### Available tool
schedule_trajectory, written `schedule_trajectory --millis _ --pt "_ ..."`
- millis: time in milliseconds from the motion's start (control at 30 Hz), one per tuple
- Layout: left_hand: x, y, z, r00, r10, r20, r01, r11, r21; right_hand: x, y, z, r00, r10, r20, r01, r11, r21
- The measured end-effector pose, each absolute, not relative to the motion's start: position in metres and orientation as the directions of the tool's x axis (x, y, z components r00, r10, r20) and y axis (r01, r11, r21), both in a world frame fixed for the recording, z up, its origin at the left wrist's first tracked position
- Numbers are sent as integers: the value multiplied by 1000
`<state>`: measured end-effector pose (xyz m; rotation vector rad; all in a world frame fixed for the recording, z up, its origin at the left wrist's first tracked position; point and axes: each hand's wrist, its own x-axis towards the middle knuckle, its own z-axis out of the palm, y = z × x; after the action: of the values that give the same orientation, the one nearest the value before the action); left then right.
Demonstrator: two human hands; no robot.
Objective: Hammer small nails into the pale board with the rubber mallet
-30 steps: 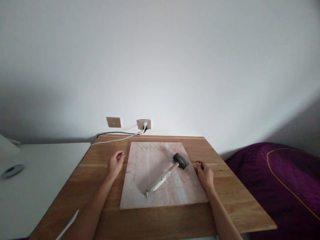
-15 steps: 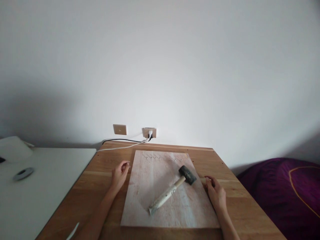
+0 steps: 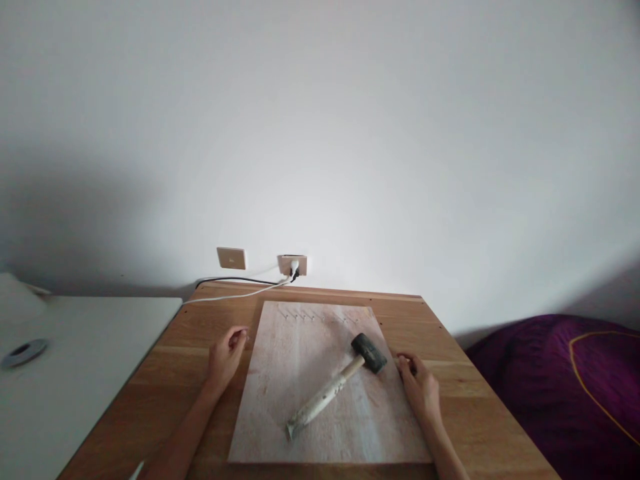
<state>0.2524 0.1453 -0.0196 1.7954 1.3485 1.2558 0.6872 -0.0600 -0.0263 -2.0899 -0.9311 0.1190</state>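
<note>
A rubber mallet (image 3: 325, 393) with a black head and a worn, pale handle lies slantwise on a whitish wooden board (image 3: 260, 427). Along the board's far end stand several thin nails (image 3: 304, 317), each casting a slim shadow. My left hand (image 3: 226, 353) rests on the table left of the board, fingers curled in and thumb against them. Beside the board's right edge lies my right hand (image 3: 421, 387), loosely closed, its fingertips close to that edge. Nothing shows in either hand.
The wooden table (image 3: 480, 413) meets a white wall with a socket (image 3: 293, 265), plugged cables (image 3: 240, 293) and a switch plate (image 3: 231, 258). A white table (image 3: 90, 373) at left bears a roll of tape (image 3: 24, 353). A purple beanbag (image 3: 530, 380) sits at right.
The whole view has shifted slightly, so things appear farther left. Both hands keep their places beside the board, and the mallet still lies on it.
</note>
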Motion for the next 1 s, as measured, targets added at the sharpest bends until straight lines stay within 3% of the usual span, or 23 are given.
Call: schedule_trajectory --millis 333,700,1000 --pt "256 148 -19 38 942 332 370 -322 872 687 -62 -23 720 638 274 591 -355 -724" --pt "261 147 -17 173 908 383 460 -418 783 687 -62 -22 707 636 310 614 -335 -715" --pt "263 146 -14 211 902 377 447 -432 783 689 -60 -25 718 631 293 608 -364 -705"
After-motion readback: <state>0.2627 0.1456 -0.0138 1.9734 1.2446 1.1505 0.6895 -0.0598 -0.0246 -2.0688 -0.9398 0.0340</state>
